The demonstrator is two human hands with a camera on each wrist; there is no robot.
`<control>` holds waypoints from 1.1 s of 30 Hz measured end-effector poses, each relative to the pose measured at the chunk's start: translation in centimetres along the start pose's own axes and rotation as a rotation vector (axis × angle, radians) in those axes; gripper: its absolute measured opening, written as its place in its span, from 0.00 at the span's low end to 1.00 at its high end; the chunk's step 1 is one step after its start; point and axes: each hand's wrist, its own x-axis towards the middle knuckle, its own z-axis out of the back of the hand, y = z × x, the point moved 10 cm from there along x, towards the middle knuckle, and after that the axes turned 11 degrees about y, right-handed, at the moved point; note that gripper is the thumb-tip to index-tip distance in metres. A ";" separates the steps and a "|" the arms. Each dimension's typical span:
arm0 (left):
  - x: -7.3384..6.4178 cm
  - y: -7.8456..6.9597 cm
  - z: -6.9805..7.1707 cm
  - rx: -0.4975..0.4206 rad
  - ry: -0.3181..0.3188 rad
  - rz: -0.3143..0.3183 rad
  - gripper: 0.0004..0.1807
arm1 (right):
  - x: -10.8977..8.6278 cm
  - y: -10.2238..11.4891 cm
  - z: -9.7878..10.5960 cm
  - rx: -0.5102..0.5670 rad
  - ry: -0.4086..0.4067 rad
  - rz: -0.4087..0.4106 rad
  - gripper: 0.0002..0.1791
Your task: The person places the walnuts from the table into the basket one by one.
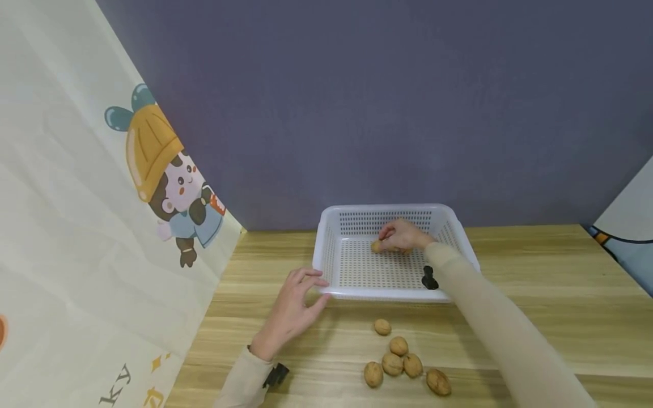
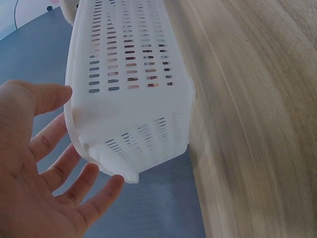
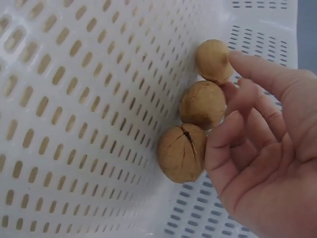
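A white perforated plastic basket [image 1: 398, 295] stands on the wooden table. Inside it, my right hand [image 1: 403, 234] pinches a walnut [image 3: 214, 60] between thumb and curled fingers, close over the basket floor. Beside that one in the right wrist view are a second walnut [image 3: 203, 105] and a third, cracked-looking walnut [image 3: 182, 152], near the curled fingers. My left hand [image 1: 291, 309] is at the basket's near left corner with fingers spread and loosely bent. Its thumb [image 2: 57, 95] and fingertips are right at the rim.
Several loose walnuts [image 1: 392, 364] lie on the wooden table [image 1: 530, 283] in front of the basket. One walnut [image 1: 382, 327] sits nearer the basket than the others. A dark blue-grey panel [image 1: 388, 113] rises behind the basket, and a printed white sheet [image 1: 66, 198] lies to the left.
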 end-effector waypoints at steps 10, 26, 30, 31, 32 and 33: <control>-0.1 0.4 -0.1 -0.008 -0.008 0.022 0.12 | -2.5 2.8 1.6 0.194 0.006 0.104 0.24; 0.0 0.1 0.4 -0.003 -0.020 0.000 0.12 | -10.8 6.3 0.8 0.332 -0.135 0.237 0.21; 0.0 0.1 0.3 -0.006 -0.017 -0.003 0.12 | -13.2 6.8 -1.4 0.384 -0.119 0.296 0.17; 0.0 0.1 0.3 -0.007 -0.017 -0.005 0.12 | -13.8 7.1 -1.9 0.377 -0.114 0.315 0.16; 0.0 0.0 0.2 -0.010 -0.018 -0.007 0.12 | -14.4 7.4 -2.6 0.372 -0.104 0.331 0.15; -0.1 0.1 0.2 -0.014 -0.020 -0.006 0.12 | -15.0 7.7 -3.2 0.361 -0.087 0.353 0.14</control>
